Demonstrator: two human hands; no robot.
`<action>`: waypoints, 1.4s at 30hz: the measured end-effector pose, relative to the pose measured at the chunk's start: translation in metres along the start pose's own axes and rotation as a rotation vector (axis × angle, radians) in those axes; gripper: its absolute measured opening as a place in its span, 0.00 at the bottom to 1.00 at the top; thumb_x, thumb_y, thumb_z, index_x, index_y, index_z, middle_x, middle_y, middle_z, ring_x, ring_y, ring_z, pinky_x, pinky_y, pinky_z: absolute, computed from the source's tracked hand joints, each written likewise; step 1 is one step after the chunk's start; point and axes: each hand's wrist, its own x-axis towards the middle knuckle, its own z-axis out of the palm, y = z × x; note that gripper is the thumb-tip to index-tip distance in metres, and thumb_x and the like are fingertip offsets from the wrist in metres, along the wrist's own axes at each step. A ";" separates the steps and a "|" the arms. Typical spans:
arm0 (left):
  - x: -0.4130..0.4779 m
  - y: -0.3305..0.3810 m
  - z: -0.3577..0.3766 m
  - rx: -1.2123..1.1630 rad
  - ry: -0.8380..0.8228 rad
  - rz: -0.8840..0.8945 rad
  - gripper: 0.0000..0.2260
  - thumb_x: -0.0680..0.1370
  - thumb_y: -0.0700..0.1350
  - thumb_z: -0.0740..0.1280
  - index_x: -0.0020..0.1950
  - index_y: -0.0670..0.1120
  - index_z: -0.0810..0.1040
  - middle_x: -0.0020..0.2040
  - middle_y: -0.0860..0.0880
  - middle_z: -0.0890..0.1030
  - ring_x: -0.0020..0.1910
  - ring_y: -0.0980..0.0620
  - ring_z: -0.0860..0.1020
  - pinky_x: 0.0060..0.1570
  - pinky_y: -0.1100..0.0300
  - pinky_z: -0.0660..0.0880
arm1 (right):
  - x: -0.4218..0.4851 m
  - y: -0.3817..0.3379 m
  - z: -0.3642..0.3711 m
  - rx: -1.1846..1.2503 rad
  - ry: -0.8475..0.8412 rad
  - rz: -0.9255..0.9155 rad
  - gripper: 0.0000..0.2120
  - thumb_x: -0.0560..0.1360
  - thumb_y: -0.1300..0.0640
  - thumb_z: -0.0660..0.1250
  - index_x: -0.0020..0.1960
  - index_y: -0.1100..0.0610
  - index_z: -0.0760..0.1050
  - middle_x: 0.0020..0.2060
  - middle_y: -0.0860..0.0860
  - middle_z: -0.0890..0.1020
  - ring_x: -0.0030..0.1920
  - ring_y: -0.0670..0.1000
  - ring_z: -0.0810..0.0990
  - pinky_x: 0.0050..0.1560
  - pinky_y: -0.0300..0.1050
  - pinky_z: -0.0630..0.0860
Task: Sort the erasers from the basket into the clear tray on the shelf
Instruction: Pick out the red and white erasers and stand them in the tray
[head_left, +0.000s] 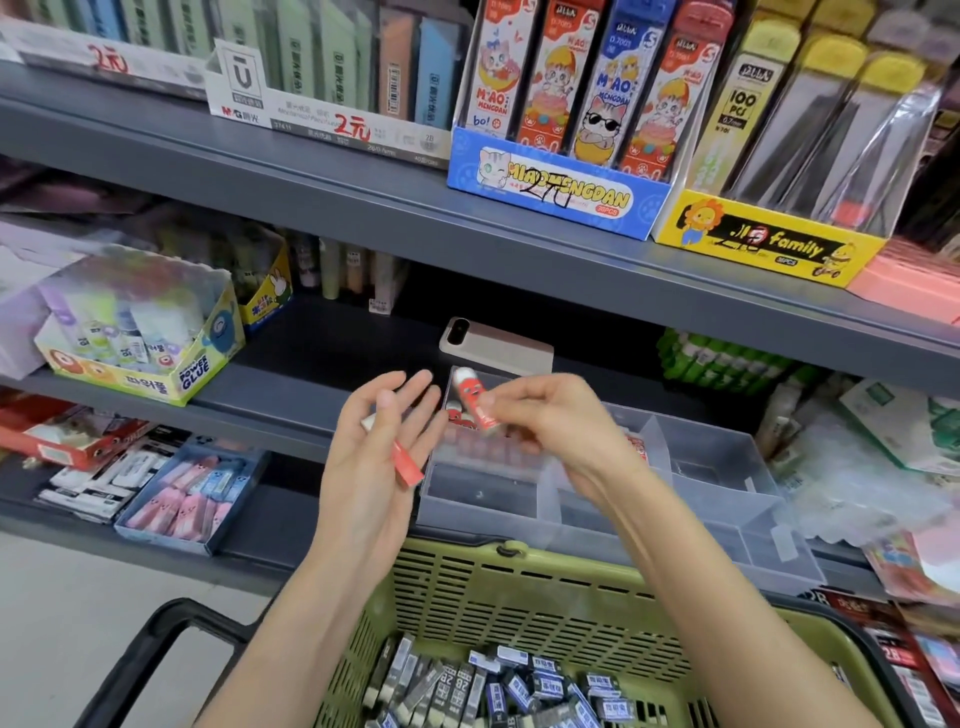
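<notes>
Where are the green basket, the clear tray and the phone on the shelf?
Green basket (498, 592): head view, its slotted back wall.
Clear tray (719, 452): head view, a bare right-hand compartment.
Phone (498, 347): head view, middle of its back.

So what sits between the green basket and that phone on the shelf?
The clear tray, holding some red erasers at its far left, as the head view shows.

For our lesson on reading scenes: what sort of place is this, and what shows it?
Probably a stationery shop: grey shelves carry display boxes of pencil leads with handwritten price marks, and a green shopping basket holds packaged erasers.
</notes>
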 end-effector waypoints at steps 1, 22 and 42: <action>0.002 0.001 -0.002 -0.007 0.051 0.016 0.12 0.78 0.48 0.61 0.57 0.43 0.74 0.52 0.46 0.84 0.55 0.48 0.81 0.50 0.57 0.80 | 0.007 0.001 -0.007 -0.053 0.081 0.018 0.05 0.70 0.61 0.72 0.35 0.57 0.81 0.26 0.49 0.80 0.27 0.44 0.75 0.29 0.33 0.69; 0.003 0.006 -0.006 -0.079 -0.029 -0.045 0.12 0.81 0.36 0.56 0.62 0.42 0.73 0.59 0.44 0.81 0.62 0.47 0.77 0.59 0.53 0.74 | 0.020 0.004 0.023 -0.597 0.081 -0.205 0.15 0.75 0.49 0.66 0.34 0.56 0.79 0.29 0.51 0.80 0.30 0.44 0.74 0.32 0.39 0.71; -0.006 -0.008 -0.006 1.164 -0.163 0.183 0.18 0.80 0.53 0.58 0.70 0.58 0.65 0.64 0.68 0.68 0.66 0.64 0.65 0.60 0.70 0.61 | 0.042 0.018 0.015 -1.194 0.355 0.083 0.10 0.74 0.48 0.63 0.42 0.54 0.68 0.48 0.53 0.81 0.51 0.56 0.80 0.40 0.40 0.67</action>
